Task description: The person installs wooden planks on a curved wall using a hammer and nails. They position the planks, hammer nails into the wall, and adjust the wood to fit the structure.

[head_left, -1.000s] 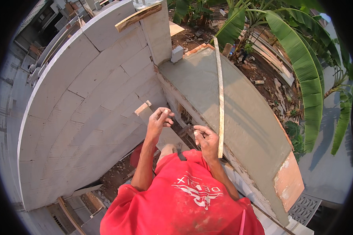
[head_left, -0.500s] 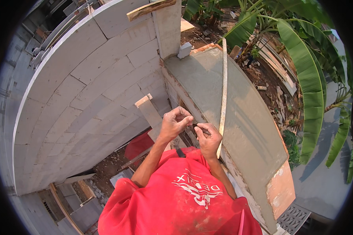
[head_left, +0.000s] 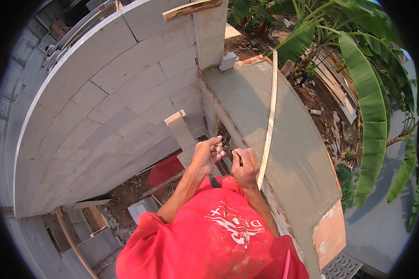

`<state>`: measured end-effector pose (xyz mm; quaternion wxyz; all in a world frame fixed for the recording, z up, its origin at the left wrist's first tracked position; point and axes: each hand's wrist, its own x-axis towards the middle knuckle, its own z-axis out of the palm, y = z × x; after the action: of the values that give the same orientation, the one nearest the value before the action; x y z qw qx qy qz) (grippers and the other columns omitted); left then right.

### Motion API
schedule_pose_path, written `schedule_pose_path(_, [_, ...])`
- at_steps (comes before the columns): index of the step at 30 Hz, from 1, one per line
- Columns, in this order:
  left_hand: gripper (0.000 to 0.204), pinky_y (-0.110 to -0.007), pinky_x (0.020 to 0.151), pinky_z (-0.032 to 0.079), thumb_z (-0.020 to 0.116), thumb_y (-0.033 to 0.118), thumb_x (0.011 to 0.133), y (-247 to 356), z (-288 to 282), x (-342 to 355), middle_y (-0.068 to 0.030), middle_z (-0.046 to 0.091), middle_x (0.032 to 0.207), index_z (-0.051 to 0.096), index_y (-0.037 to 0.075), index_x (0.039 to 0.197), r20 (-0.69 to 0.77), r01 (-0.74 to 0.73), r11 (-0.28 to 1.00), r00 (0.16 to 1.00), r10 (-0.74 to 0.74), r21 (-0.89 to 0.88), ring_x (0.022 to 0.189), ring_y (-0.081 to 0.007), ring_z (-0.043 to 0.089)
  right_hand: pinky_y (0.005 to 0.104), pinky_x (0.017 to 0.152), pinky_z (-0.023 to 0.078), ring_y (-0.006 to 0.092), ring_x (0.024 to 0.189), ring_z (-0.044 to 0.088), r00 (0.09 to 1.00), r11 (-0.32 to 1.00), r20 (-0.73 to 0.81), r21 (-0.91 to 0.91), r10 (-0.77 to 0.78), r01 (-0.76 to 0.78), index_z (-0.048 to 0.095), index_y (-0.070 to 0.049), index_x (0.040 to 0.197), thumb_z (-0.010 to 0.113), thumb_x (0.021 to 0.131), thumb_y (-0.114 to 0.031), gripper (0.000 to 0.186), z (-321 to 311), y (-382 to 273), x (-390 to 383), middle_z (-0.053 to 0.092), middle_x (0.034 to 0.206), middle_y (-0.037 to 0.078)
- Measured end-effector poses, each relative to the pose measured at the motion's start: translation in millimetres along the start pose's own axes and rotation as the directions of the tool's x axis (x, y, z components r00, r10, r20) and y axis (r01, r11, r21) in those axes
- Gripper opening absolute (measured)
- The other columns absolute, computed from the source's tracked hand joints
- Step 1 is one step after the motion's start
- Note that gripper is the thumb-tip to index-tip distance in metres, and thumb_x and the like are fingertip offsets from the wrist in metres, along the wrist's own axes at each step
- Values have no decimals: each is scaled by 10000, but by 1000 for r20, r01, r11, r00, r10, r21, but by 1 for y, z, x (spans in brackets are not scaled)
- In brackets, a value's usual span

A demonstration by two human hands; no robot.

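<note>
My left hand (head_left: 206, 156) is raised in front of my red shirt (head_left: 207, 223), its fingers curled close to those of my right hand (head_left: 245, 168). My right hand is pinched on something small and dark, too small to make out. Whatever my left fingers hold is hidden or too fine to name. Just right of my hands, a long pale wooden batten (head_left: 272, 116) lies along a slab of smooth grey mortar (head_left: 298, 162). Beyond my left hand stands an upright pale plank (head_left: 177, 130).
A tall light block wall (head_left: 102, 102) bounds the left, with a wood piece (head_left: 191, 9) at its top. A small block (head_left: 227, 62) sits at the slab's far end. Below lie red sheeting (head_left: 160, 172) and rubble. Banana plants (head_left: 368, 116) grow on the right.
Both hands have moved a little right and stayed close together; the fingers of my right hand have drawn into a tighter pinch. The surroundings have shifted in view as my head moved.
</note>
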<state>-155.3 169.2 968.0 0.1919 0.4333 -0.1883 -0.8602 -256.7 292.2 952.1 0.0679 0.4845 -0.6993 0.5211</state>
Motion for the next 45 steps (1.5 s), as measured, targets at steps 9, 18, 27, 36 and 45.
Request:
schedule_pose_path(9, [285,-223,528,436,785,239,931,-2,-14,-6,39,531,637,573,123,781,74,-290,956,953,293,-50,562,-91,553,315,529,452,173,624,586,992,984,85,144,95,-107,645,-27,951,723,872,46,133,11,-7,1,578,804,79])
schedule_pose_path(18, [234,-243,714,550,639,220,1035,16,-4,-21,-47,721,866,707,-3,1018,306,-551,811,820,483,197,757,-89,655,251,761,543,106,891,647,762,368,513,672,396,-643,607,30,1219,707,961,-74,296,0,-10,47,653,975,61])
schedule_pose_path(27, [236,-281,730,517,582,222,1056,10,-9,-9,-44,667,829,624,39,911,436,-535,837,784,442,112,772,-117,624,244,708,527,91,800,645,827,607,472,573,304,-550,690,40,1023,675,958,-3,79,-2,-27,63,666,928,49])
schedule_pose_path(36, [211,-333,778,531,585,229,1028,10,-1,2,-83,641,931,585,52,912,451,-508,850,797,403,139,797,-157,614,267,762,523,114,826,626,916,579,342,712,208,-397,657,30,1053,636,980,1,82,-12,-21,50,632,952,64])
schedule_pose_path(45, [116,-303,731,536,509,175,1051,6,7,8,-28,589,789,541,66,1076,475,-281,957,833,283,-75,742,-158,613,333,839,552,161,865,644,861,335,370,809,350,-483,548,62,1299,655,970,-27,356,-20,-16,52,633,948,84])
